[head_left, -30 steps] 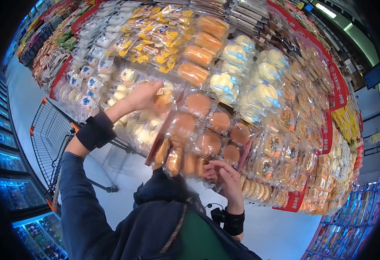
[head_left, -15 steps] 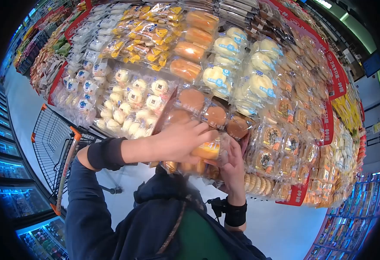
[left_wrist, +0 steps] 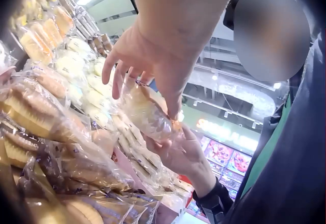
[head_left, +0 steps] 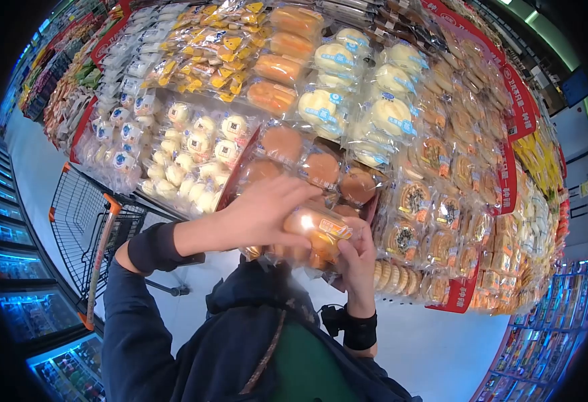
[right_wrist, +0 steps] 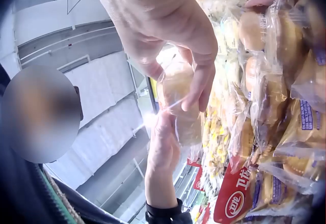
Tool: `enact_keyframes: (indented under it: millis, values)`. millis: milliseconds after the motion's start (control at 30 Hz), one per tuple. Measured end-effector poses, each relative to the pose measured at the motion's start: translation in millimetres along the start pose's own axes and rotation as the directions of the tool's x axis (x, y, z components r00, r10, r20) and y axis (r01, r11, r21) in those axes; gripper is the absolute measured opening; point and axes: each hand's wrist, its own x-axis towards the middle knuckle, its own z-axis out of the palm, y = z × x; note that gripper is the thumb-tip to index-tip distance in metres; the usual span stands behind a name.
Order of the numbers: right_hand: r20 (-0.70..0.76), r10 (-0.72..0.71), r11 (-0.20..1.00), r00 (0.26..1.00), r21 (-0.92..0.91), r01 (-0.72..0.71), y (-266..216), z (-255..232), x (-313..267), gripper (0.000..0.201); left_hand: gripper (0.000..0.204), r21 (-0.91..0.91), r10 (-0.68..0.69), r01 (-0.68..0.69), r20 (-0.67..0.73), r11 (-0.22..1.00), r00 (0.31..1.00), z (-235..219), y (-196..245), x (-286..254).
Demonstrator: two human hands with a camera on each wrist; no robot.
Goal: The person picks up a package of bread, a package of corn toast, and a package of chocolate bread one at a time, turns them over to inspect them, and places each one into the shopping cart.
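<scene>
A clear-wrapped golden bun (head_left: 317, 224) is held between both hands above the front of the bread display. The left hand (head_left: 264, 213) grips its left side, thumb below and fingers over the top; in the left wrist view that hand (left_wrist: 160, 61) reaches down onto the wrapped bun (left_wrist: 145, 111). At the bun's right end the right hand (head_left: 357, 251) pinches the wrapper with thumb and fingers. The right wrist view shows the right hand (right_wrist: 163, 30) round one end of the bun (right_wrist: 178, 89). Packs of round brown buns (head_left: 320, 169) lie just behind.
White buns (head_left: 199, 144) fill a compartment on the left, and seeded pastries (head_left: 414, 199) lie to the right. Long rolls (head_left: 279, 68) and pale round breads (head_left: 334, 57) are farther back. A wire shopping cart (head_left: 79, 208) stands at left. Red label strips (head_left: 458, 295) edge the display.
The left hand has come from the white buns to the front centre, where both hands now hold the wrapped bun. Since half a second ago the bun has turned and its printed label shows differently.
</scene>
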Motion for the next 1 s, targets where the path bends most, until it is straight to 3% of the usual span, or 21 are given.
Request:
enact_keyframes:
  millis: [33,133,167,267,300,400,500,700,800,1000]
  values:
    - [-0.012,-0.005,1.0,1.0,0.028,0.005,-3,0,0,0.044,0.075,-0.034,-0.062,0.06,-0.054,0.998,0.997,0,-1,-1]
    - [-0.018,-0.013,0.995,1.0,0.1,0.015,-7,-5,-2,0.042,0.069,-0.38,-0.324,0.274,-0.072,0.883,0.943,9,-4,-9]
    - [-0.003,-0.015,0.993,1.0,0.117,0.015,-7,-7,-2,0.042,0.06,-0.506,-0.397,0.357,0.031,0.785,0.917,9,0,-10]
    - [0.032,0.018,0.997,0.999,0.076,-0.021,-7,-14,-4,0.042,0.051,-0.744,-0.45,0.462,0.242,0.483,0.86,25,-4,-24]
    - [0.045,0.027,0.998,0.999,0.061,-0.03,-7,-15,-5,0.042,0.045,-0.732,-0.446,0.456,0.231,0.506,0.865,30,-5,-27]
    - [0.089,0.036,0.998,0.995,0.043,-0.04,-6,-16,-5,0.043,0.042,-0.762,-0.452,0.493,0.296,0.42,0.841,27,4,-32]
    - [0.078,0.076,0.997,0.994,0.022,-0.078,-8,-12,-8,0.044,0.04,-0.796,-0.441,0.473,0.294,0.378,0.848,22,8,-36]
    - [0.074,0.044,0.998,0.996,0.035,-0.047,-3,-1,-5,0.048,0.037,-0.823,-0.413,0.371,0.186,0.43,0.891,25,-5,-42]
    - [0.031,0.036,0.999,0.999,0.016,-0.037,1,13,0,0.05,0.038,-0.818,-0.401,0.411,0.247,0.402,0.882,7,-11,-44]
    - [0.016,-0.001,1.0,1.0,0.028,0.0,17,64,17,0.052,0.033,-0.782,-0.396,0.328,0.113,0.531,0.911,-21,-42,-66]
